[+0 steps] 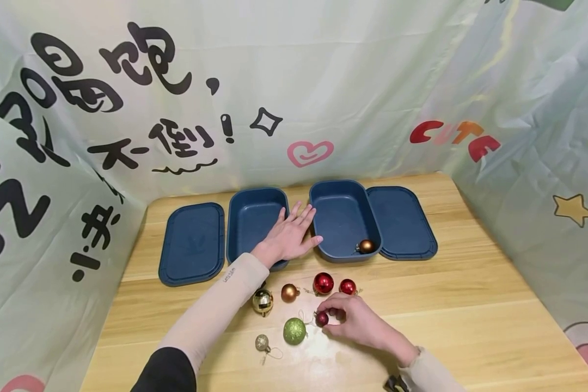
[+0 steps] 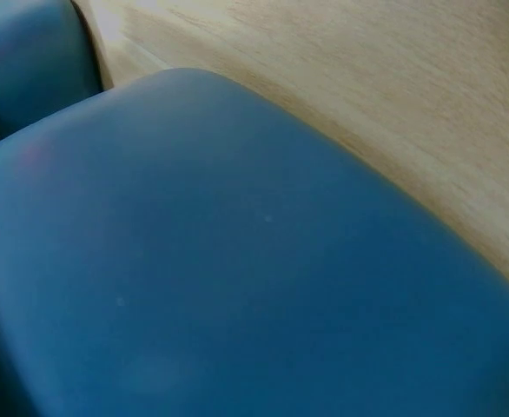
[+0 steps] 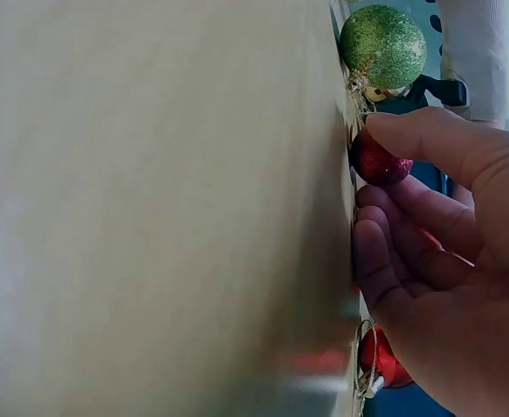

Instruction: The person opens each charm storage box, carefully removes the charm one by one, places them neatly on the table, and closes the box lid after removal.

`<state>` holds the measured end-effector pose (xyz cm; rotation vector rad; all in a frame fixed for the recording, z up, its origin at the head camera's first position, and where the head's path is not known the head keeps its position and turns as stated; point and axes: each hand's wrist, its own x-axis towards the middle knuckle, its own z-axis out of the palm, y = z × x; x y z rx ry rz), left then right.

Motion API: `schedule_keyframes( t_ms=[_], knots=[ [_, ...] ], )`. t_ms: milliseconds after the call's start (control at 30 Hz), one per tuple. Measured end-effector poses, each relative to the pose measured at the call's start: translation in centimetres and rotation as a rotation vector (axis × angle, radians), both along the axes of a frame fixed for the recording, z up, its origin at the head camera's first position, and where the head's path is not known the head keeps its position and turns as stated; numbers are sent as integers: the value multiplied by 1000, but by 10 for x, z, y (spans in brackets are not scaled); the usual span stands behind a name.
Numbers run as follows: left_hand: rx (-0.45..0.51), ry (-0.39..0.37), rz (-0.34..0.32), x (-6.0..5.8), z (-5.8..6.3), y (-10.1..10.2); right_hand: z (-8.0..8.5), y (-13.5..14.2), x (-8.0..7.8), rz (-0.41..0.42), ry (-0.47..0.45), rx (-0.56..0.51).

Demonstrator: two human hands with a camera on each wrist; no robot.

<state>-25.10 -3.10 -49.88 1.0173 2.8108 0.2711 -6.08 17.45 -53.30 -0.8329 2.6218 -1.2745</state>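
My right hand [image 1: 360, 322] is low at the table, thumb and forefinger pinching a small dark red glitter bauble [image 1: 322, 319]. In the right wrist view that bauble [image 3: 381, 160] shows between the thumb tip and forefinger, its other fingers curled below. My left hand [image 1: 290, 235] is spread, fingers straight, over the gap between the left blue box [image 1: 255, 196] and the right blue box [image 1: 338, 253]. Its fingertips lie right at the right box's rim, and the hand hides part of the left box. One bronze bauble [image 1: 366, 246] sits inside the right box.
Around the right hand lie a green glitter bauble [image 1: 294, 331], two shiny red baubles [image 1: 323, 283], a copper bauble [image 1: 289, 293], a gold bauble [image 1: 262, 301] and a small pale gold one [image 1: 262, 342]. Blue lids [image 1: 193, 245] flank the boxes. A printed curtain [image 1: 372, 81] surrounds the table.
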Motion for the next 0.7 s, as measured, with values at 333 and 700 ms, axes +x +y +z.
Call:
schedule_keyframes(
  t_ms=[333,700],
  knots=[
    [10,-6,0,1,1,0,5,1,1,1,-9,8],
    [26,-8,8,0,-1,0,48,32,-26,-75,96,-45]
  ],
)
